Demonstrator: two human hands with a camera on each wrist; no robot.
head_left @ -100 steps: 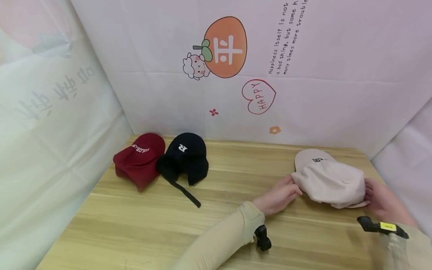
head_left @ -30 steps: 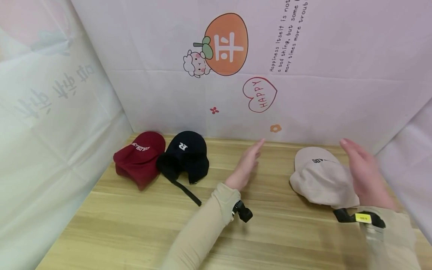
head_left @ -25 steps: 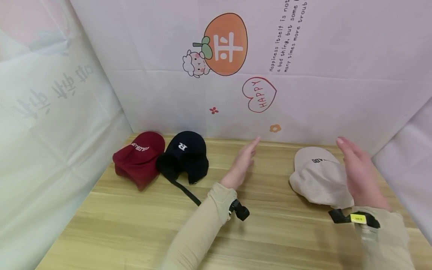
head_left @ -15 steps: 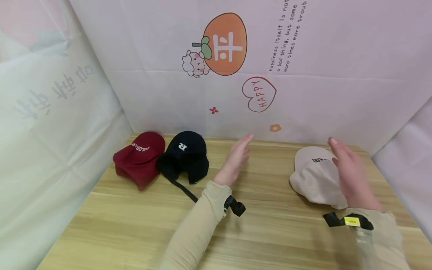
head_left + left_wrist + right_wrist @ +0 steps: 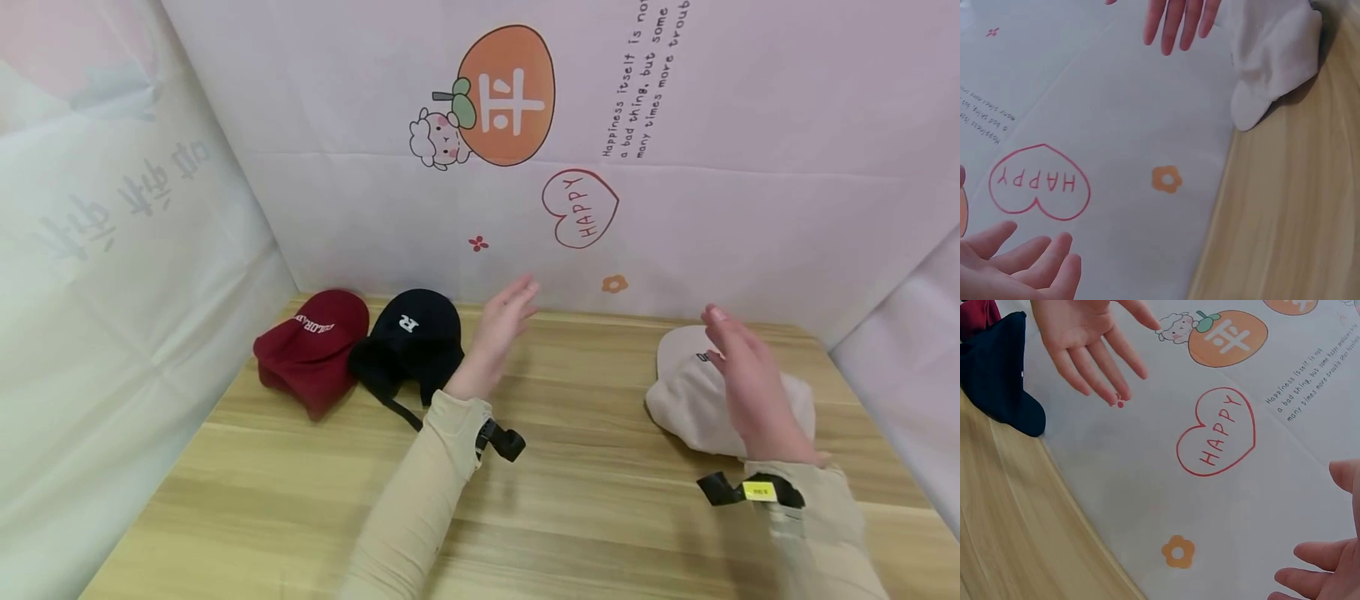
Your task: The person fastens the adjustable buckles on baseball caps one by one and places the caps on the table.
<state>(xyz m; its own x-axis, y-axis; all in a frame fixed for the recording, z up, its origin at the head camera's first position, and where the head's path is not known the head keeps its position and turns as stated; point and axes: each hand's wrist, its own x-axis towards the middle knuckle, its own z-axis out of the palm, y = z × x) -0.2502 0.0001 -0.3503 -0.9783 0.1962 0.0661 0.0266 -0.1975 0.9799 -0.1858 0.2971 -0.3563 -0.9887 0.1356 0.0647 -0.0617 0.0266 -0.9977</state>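
Note:
Three baseball caps lie along the back of the wooden table. A dark red cap point(image 5: 311, 350) with white lettering is at the far left. Beside it sits a black cap point(image 5: 412, 333) with a white R and a loose strap trailing forward. At the right is a beige cap point(image 5: 686, 400) with dark lettering, partly covered in the head view by my right hand point(image 5: 753, 387). That hand is raised with relaxed fingers and holds nothing. My left hand point(image 5: 491, 342), also empty with fingers extended, hovers just right of the black cap, overlapping its edge in this view.
A white cloth wall point(image 5: 360, 200) with printed drawings rises behind the table point(image 5: 585, 500). Further white cloth point(image 5: 150, 267) hangs at the left, and another panel point(image 5: 911, 333) closes the right side. Each wrist wears a black strap-on camera point(image 5: 506, 442).
Both hands have let go of the beige cap, which now lies flat at the right. Since then my left hand has moved left toward the black cap, and my right hand has also drifted left.

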